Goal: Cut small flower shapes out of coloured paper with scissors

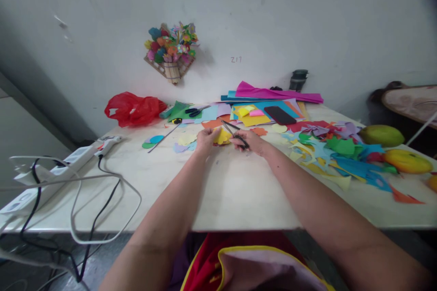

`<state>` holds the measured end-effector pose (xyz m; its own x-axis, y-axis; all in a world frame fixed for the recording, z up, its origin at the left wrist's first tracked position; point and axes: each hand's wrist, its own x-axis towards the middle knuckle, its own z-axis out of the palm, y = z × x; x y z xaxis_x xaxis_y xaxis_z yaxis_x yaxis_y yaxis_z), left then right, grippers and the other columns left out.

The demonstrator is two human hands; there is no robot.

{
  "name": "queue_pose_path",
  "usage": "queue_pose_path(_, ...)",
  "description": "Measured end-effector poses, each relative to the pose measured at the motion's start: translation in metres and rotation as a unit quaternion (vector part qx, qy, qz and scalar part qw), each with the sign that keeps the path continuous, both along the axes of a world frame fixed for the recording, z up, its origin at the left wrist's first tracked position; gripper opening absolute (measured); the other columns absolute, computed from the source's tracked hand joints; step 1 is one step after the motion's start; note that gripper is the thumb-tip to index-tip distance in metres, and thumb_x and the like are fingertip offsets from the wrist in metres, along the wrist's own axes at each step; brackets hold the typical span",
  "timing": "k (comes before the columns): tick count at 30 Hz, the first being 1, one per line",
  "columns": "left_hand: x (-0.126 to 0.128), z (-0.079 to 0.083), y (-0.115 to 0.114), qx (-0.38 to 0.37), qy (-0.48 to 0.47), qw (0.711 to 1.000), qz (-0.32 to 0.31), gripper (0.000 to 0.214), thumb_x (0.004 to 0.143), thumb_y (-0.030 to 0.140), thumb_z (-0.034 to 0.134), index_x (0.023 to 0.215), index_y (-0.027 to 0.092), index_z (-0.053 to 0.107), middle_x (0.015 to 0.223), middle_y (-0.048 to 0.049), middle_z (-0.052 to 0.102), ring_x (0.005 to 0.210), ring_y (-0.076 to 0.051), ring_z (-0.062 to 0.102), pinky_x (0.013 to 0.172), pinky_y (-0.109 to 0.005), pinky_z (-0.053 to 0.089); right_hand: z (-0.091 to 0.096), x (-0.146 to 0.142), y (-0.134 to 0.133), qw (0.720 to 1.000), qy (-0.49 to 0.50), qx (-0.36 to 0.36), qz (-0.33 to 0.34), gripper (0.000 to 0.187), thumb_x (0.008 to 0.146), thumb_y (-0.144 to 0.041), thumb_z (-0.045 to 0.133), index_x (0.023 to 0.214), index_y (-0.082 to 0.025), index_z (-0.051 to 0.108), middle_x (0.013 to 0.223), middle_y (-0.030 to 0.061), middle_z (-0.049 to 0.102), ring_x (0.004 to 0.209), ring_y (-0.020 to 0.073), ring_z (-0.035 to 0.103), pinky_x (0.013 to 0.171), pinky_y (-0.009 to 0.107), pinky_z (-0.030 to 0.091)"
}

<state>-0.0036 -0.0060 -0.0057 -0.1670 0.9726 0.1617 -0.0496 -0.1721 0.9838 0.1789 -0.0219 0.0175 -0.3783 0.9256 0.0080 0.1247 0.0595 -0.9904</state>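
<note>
My left hand [205,139] is closed on a yellow paper piece [222,136], held just above the pale table [218,191]. My right hand [251,141] grips black-handled scissors [235,132], whose blades point up-left and meet the yellow paper's right edge. Both hands are close together near the middle of the table, in front of a spread of coloured sheets.
Coloured paper scraps [344,154] cover the table's right side, with two mangoes [382,135] beyond them. A phone [280,115] lies on stacked sheets at the back, next to another pair of scissors [195,110]. A red plastic bag [133,108], power strips [48,173] and cables sit left. A paper flower basket [171,50] hangs on the wall.
</note>
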Motion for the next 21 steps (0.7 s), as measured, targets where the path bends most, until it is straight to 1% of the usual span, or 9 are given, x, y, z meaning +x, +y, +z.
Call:
queue_pose_path(3,0.002,0.004,-0.004,-0.012,0.000,1.000,-0.012,0.031,0.071,0.038,0.078,0.064,0.015,0.060,0.052,-0.0012,0.061,0.047,-0.014,0.059,0.046,-0.023,0.046,-0.005,0.001,0.005,1.000,-0.008,0.016,0.011,0.015,0.078,-0.025,0.071,0.077,-0.015,0.060,0.055,-0.0027,0.061,0.039,0.0058,0.048,0.033,0.017,0.027)
queue_pose_path(8,0.004,0.008,-0.007,-0.028,-0.024,0.998,-0.060,0.028,0.078,0.038,0.073,0.071,0.013,0.063,0.061,-0.0041,0.068,0.048,-0.015,0.061,0.048,-0.026,0.051,-0.007,0.002,0.009,0.999,-0.031,0.030,0.033,0.018,0.078,-0.029,0.071,0.074,-0.016,0.060,0.056,-0.0022,0.061,0.039,0.0055,0.048,0.031,0.017,0.024)
queue_pose_path(10,0.003,0.007,-0.005,-0.023,-0.017,0.997,-0.069,0.029,0.079,0.040,0.072,0.074,0.013,0.065,0.063,-0.0043,0.069,0.048,-0.014,0.061,0.047,-0.025,0.050,-0.006,0.002,0.008,0.998,-0.033,0.031,0.041,0.019,0.079,-0.029,0.071,0.072,-0.016,0.059,0.056,-0.0021,0.061,0.039,0.0053,0.048,0.031,0.017,0.025)
queue_pose_path(12,0.001,0.004,-0.003,-0.012,-0.005,0.997,-0.079,0.031,0.080,0.043,0.071,0.075,0.013,0.065,0.062,-0.0040,0.068,0.046,-0.013,0.059,0.043,-0.022,0.047,-0.006,0.002,0.007,0.998,-0.033,0.031,0.044,0.019,0.079,-0.029,0.070,0.071,-0.016,0.059,0.056,-0.0020,0.061,0.039,0.0053,0.048,0.031,0.017,0.025)
queue_pose_path(16,-0.002,0.001,0.000,0.002,0.014,0.996,-0.092,0.037,0.078,0.048,0.072,0.071,0.013,0.064,0.055,-0.0028,0.064,0.040,-0.010,0.053,0.037,-0.019,0.039,-0.008,0.002,0.008,1.000,-0.008,0.015,0.017,0.018,0.075,-0.028,0.074,0.078,-0.016,0.061,0.055,-0.0026,0.061,0.039,0.0061,0.048,0.033,0.017,0.026)
queue_pose_path(19,-0.001,0.002,-0.002,0.003,0.023,0.995,-0.101,0.039,0.077,0.049,0.073,0.068,0.013,0.062,0.052,-0.0023,0.062,0.039,-0.009,0.051,0.036,-0.019,0.036,-0.010,0.002,0.011,0.999,0.036,0.011,-0.017,0.027,0.067,-0.022,0.079,0.087,-0.015,0.063,0.058,-0.0025,0.063,0.042,0.0072,0.051,0.038,0.018,0.032)
queue_pose_path(21,0.000,0.004,-0.004,0.000,0.034,0.994,-0.105,0.039,0.075,0.049,0.075,0.066,0.013,0.061,0.052,-0.0025,0.062,0.038,-0.009,0.051,0.036,-0.019,0.036,-0.011,0.002,0.013,0.997,0.067,0.018,-0.033,0.034,0.062,-0.020,0.082,0.089,-0.016,0.063,0.058,-0.0036,0.062,0.044,0.0077,0.053,0.042,0.018,0.036)
